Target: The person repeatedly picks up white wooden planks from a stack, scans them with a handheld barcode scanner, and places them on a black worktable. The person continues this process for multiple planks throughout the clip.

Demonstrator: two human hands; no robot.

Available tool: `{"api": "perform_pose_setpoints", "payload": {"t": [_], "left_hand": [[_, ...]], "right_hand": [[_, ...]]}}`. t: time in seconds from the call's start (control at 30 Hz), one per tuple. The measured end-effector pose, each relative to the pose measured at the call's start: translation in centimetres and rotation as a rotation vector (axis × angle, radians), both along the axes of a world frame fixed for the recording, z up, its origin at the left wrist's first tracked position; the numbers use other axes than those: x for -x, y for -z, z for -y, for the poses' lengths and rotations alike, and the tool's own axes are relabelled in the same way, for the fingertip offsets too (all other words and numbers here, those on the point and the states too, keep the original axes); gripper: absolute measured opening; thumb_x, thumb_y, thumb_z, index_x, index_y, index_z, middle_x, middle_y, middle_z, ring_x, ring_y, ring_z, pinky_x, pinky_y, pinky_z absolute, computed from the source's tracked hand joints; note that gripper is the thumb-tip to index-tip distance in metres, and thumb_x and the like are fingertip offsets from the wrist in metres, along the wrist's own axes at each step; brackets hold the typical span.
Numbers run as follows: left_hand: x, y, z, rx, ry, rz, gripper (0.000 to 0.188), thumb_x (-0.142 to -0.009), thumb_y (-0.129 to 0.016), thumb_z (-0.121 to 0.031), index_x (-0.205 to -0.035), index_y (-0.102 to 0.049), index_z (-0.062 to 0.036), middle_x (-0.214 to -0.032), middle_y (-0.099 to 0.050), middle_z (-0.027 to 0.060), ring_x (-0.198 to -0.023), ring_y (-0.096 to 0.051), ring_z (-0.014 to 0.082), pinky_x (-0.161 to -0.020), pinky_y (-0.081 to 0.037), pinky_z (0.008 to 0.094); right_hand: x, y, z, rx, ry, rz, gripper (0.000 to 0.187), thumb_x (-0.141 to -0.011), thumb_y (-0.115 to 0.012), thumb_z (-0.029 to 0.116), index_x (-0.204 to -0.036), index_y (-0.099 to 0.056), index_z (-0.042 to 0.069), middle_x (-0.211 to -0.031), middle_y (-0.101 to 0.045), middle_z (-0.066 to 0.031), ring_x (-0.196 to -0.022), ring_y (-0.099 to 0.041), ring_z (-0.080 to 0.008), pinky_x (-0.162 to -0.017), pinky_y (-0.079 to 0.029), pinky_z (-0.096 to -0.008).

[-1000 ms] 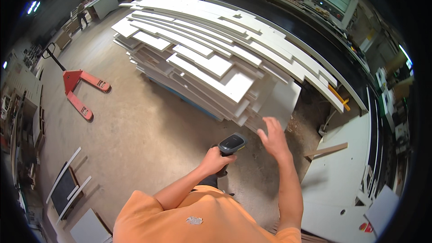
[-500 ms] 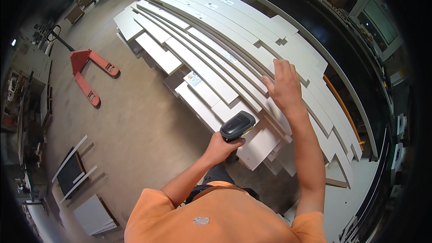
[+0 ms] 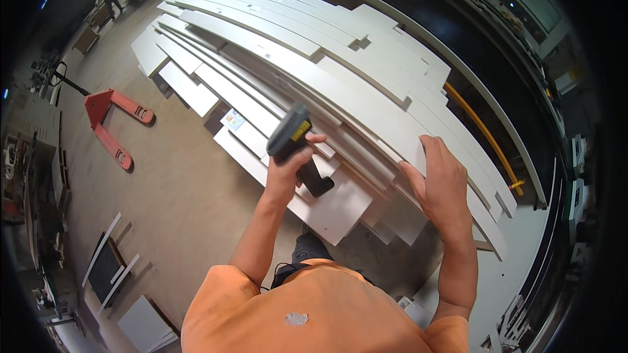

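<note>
My left hand (image 3: pixel 285 173) is closed around the handle of a dark grey handheld barcode scanner (image 3: pixel 290 134), raised above the near side of a stack of white boards. A yellow label marks the scanner's side. My right hand (image 3: pixel 445 189) grips a long narrow white board (image 3: pixel 288 59) near its closer end, thumb at its near edge and fingers over the top. Alongside this board runs a gap in which lower strips (image 3: pixel 347 137) show. Shorter white panels (image 3: pixel 337 212) lie lower on the near side; one bears a small coloured label (image 3: pixel 232 119).
A red pallet jack (image 3: pixel 99 108) stands on the concrete floor to the left. Nearer, a dark panel with white strips (image 3: pixel 108 271) and a white panel (image 3: pixel 147 323) lie there. Beyond the stack runs a long dark machine bed (image 3: pixel 418 6), with a yellow bar (image 3: pixel 481 124) beside it.
My left hand has raised the scanner and turned it upward, farther over the boards. My right hand has taken hold of a long board and shifted it, widening the gap beside it.
</note>
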State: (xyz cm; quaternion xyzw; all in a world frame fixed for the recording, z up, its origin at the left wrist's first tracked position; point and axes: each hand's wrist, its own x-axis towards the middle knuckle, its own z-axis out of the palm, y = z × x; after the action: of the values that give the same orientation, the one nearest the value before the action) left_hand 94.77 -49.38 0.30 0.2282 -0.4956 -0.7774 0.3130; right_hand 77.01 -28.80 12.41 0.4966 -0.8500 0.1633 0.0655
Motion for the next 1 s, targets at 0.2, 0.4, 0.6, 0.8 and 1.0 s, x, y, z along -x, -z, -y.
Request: {"api": "perform_pose_setpoints", "payload": {"t": [0.2,0.4,0.6,0.8,1.0], "left_hand": [[5.8,-1.8,-3.5,-0.179,-0.115,-0.215,0.036,-0.095,-0.061,-0.044,-0.095,-0.069,-0.009,-0.079,-0.066,-0.0019,-0.044,-0.039,0.0047,-0.04,-0.031,0.0204],[10.2,-1.8,-20.3,-0.047,-0.197,-0.351,0.026,-0.096,-0.062,-0.035,-0.104,-0.063,-0.0103,-0.092,-0.066,-0.0003,-0.061,-0.052,0.0047,-0.045,-0.034,0.0193],[14.7,-3.7,-37.4,0.047,-0.145,-0.311,0.029,-0.096,-0.063,-0.036,-0.103,-0.062,-0.0074,-0.094,-0.064,0.002,-0.084,-0.059,0.0108,-0.062,-0.05,0.0251],[19.2,-5.1,-45.9,0.014,-0.086,-0.147,0.034,-0.093,-0.063,-0.037,-0.106,-0.062,-0.0061,-0.097,-0.062,0.0035,-0.085,-0.058,0.0132,-0.071,-0.05,0.0281],[25.4,-3.4,-57.6,0.192,0.493,-0.053,0.028,-0.078,-0.073,-0.016,-0.101,-0.063,-0.004,-0.092,-0.064,0.0037,-0.078,-0.059,0.0148,-0.071,-0.051,0.0304]], "right_hand": [[1.5,-1.4,-20.9,0.103,0.061,0.034,0.048,-0.067,-0.085,0.012,-0.108,-0.062,0.002,-0.103,-0.065,-0.0151,-0.091,-0.063,-0.0353,-0.079,-0.05,-0.0412],[3.8,3.5,-42.2,0.305,0.436,-0.41,0.058,-0.064,-0.083,0.005,-0.119,-0.064,0.003,-0.117,-0.064,-0.011,-0.115,-0.059,-0.032,-0.102,-0.042,-0.0461],[4.6,5.5,-49.5,0.369,0.333,-0.449,0.042,-0.086,-0.065,0.011,-0.127,-0.062,0.003,-0.123,-0.061,-0.0106,-0.122,-0.057,-0.0311,-0.111,-0.037,-0.053],[8.6,4.9,-54.6,0.42,0.333,-0.444,0.042,-0.088,-0.065,0.013,-0.129,-0.06,0.003,-0.117,-0.06,-0.0114,-0.11,-0.06,-0.029,-0.104,-0.045,-0.0513],[16.3,4.5,-58.2,0.284,0.139,-0.116,0.057,-0.076,-0.073,0.01,-0.132,-0.061,0.009,-0.102,-0.059,-0.0081,-0.098,-0.061,-0.0289,-0.084,-0.051,-0.0415]]}}
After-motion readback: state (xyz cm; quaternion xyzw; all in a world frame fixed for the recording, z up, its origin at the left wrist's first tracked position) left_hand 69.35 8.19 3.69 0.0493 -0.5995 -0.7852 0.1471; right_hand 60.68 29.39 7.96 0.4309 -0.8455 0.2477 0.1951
